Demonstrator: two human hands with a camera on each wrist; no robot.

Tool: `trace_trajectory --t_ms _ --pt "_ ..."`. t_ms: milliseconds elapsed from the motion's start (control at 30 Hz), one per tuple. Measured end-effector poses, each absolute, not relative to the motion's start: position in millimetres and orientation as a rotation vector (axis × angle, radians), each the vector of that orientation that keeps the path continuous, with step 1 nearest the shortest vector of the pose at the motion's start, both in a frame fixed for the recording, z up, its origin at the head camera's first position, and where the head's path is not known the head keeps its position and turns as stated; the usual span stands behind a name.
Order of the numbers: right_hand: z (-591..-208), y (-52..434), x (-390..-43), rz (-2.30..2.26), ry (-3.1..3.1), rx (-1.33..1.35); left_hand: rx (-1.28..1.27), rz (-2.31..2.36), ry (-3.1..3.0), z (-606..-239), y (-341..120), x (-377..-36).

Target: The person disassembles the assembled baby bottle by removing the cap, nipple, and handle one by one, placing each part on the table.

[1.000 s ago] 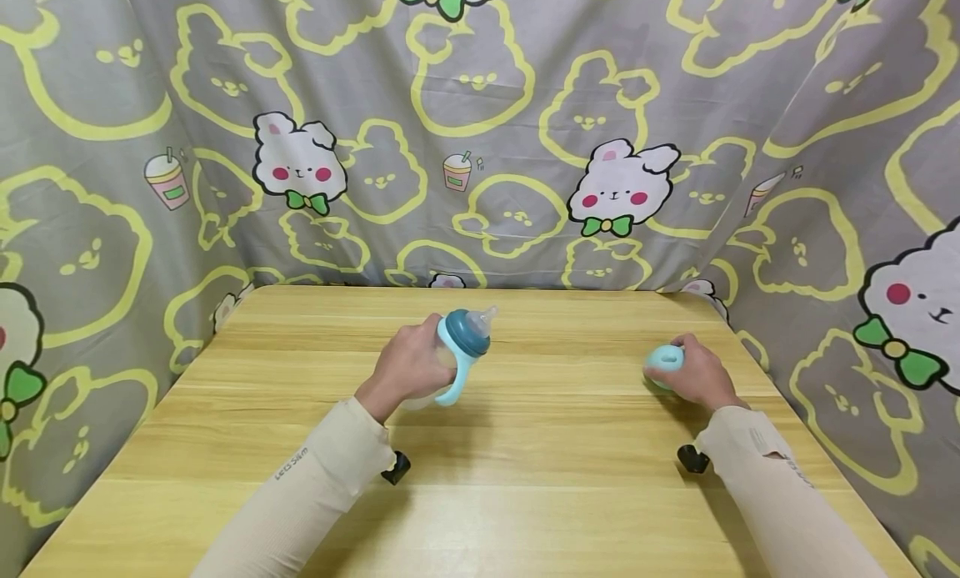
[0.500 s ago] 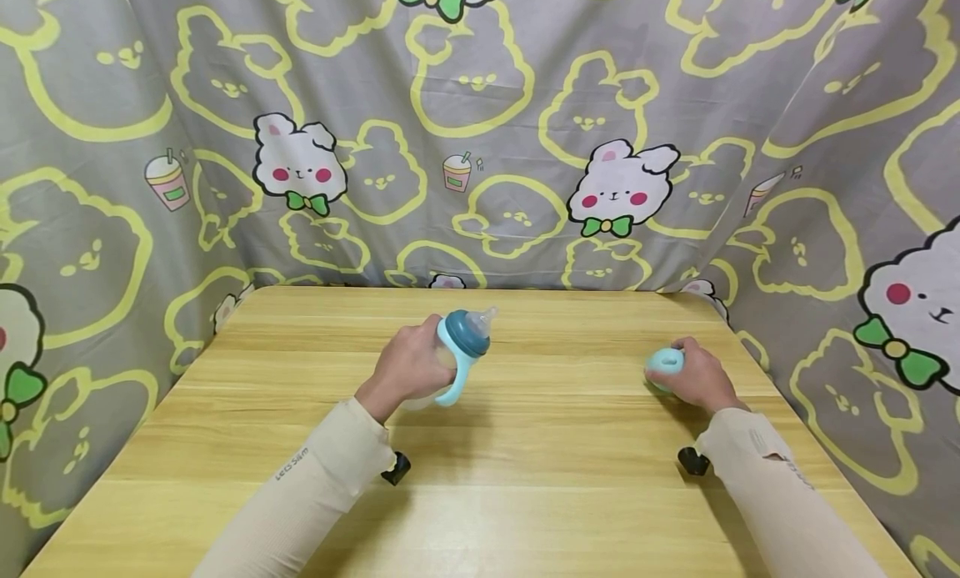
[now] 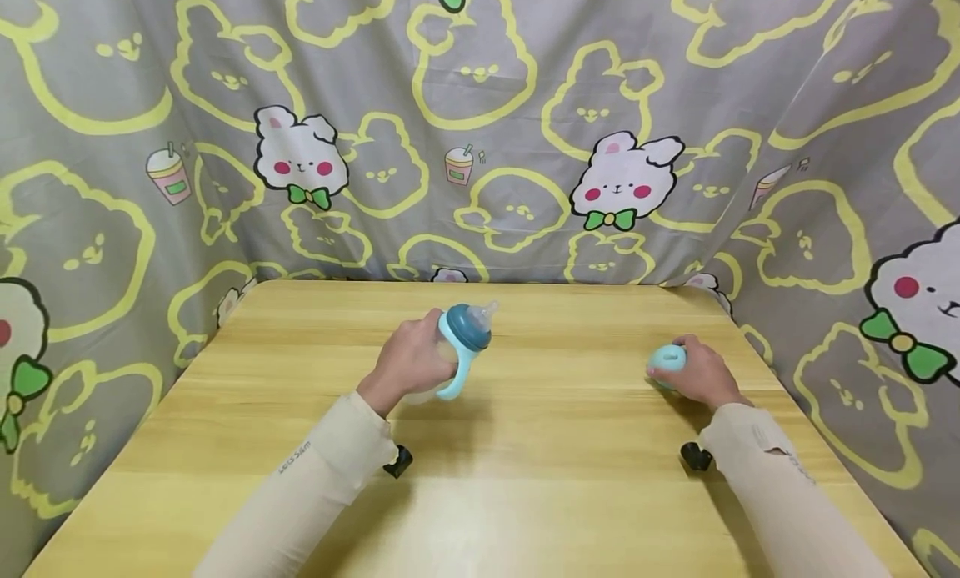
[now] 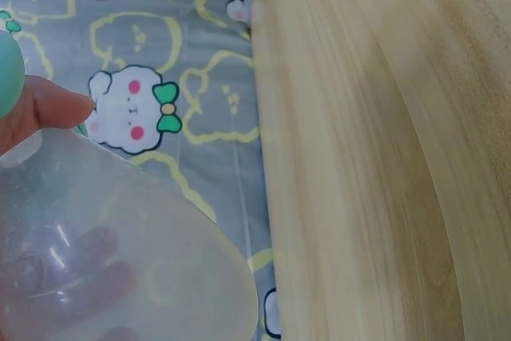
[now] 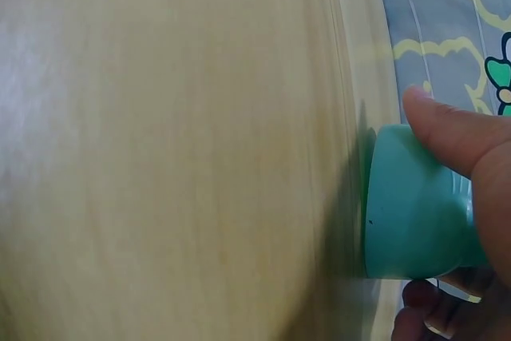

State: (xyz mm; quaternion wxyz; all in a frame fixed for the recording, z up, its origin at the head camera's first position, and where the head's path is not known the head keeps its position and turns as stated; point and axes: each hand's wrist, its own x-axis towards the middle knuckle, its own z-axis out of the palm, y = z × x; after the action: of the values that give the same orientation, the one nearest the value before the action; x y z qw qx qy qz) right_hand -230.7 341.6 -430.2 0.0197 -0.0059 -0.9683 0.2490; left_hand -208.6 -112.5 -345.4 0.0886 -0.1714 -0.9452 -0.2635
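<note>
My left hand (image 3: pixel 412 359) grips a baby bottle (image 3: pixel 468 328) around its body, left of the table's middle. The bottle has a dark teal collar, a clear nipple and light blue handles, and it leans with the nipple up and to the right. Its translucent body (image 4: pixel 176 237) fills the lower left of the left wrist view, with fingers showing through it. Over at the right side, my right hand (image 3: pixel 707 374) holds a mint-green bottle cap (image 3: pixel 666 362) between thumb and fingers. The cap (image 5: pixel 411 205) is close to the tabletop in the right wrist view.
Both hands are over a light wooden table (image 3: pixel 555 444). A grey curtain (image 3: pixel 517 86) with yellow outlines and white rabbits hangs behind it and along both sides. Black wrist-camera mounts (image 3: pixel 398 460) stick out below the sleeves.
The head view has tilted slightly down, so the scene sits a little higher. Both hands keep their hold and have hardly moved.
</note>
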Motion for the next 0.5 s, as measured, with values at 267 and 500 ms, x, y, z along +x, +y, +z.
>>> trace_trajectory --t_ms 267,500 --pt "-428.2 343.6 -233.0 0.760 -3.012 0.002 -0.502 -0.769 -2.819 -341.5 -110.2 -211.2" --pt "-425.9 342.6 -229.2 0.758 -3.011 -0.023 -0.515 -0.753 -2.807 -341.3 -108.4 -210.4"
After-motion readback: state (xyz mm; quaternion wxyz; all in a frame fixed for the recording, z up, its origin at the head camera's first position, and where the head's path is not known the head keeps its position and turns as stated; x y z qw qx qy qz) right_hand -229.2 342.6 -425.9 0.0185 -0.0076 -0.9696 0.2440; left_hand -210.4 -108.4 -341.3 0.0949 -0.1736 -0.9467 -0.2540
